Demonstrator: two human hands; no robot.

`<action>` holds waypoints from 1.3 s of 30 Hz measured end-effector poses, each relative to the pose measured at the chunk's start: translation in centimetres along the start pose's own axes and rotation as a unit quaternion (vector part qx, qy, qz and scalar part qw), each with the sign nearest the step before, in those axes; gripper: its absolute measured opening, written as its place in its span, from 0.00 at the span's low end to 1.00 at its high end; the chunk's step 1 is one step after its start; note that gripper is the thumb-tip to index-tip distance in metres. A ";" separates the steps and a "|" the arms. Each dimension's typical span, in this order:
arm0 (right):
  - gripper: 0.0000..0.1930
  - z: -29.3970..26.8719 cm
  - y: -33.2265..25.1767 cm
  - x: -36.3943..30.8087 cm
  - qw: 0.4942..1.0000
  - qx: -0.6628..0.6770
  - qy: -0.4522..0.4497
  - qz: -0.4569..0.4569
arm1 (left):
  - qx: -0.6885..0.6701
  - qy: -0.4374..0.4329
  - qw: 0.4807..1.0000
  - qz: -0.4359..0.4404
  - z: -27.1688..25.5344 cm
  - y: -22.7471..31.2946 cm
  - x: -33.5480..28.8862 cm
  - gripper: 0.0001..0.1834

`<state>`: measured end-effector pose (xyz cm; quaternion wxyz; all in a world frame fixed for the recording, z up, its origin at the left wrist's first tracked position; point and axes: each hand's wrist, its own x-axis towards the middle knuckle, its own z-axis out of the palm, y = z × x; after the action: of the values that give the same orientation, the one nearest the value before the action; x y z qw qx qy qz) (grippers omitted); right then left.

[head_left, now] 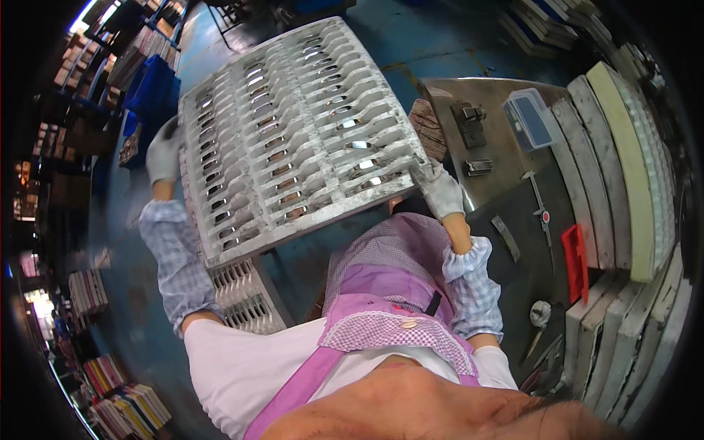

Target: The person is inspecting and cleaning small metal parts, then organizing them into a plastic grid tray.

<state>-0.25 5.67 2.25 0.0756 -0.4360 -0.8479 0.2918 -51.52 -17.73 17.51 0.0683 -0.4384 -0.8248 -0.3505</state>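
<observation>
A large white foam tray (246, 99) with rows of slots, many holding shiny curved metal pieces, is held up in front of me, tilted. My left hand (164, 152), in a white glove, grips its left edge, the fingertips partly hidden behind it. At the tray's near right corner, my gloved right hand (443, 192) is closed round the edge. A second slotted white tray (268, 297) with metal pieces sits lower down, partly covered by the first tray and my left arm.
To my right, a metal workbench (506, 183) carries a caliper (541, 213), a lidded clear box (529, 117), a red plastic piece (575, 264), a curved metal strip (505, 238) and a brush (540, 315). Upright foam trays (583, 169) line its far side. Blue bins (152, 92) stand at left.
</observation>
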 end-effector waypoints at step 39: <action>0.26 0.8 3.8 -11.9 0.981 -0.020 -0.178 0.073 | -0.544 -0.290 0.765 -0.187 18.8 22.8 -11.2 0.16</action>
<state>9.36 -2.30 1.01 -0.1068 -0.4397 -0.8193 0.3522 -23.47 -4.86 10.58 -0.4911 -0.3199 -0.5417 -0.6025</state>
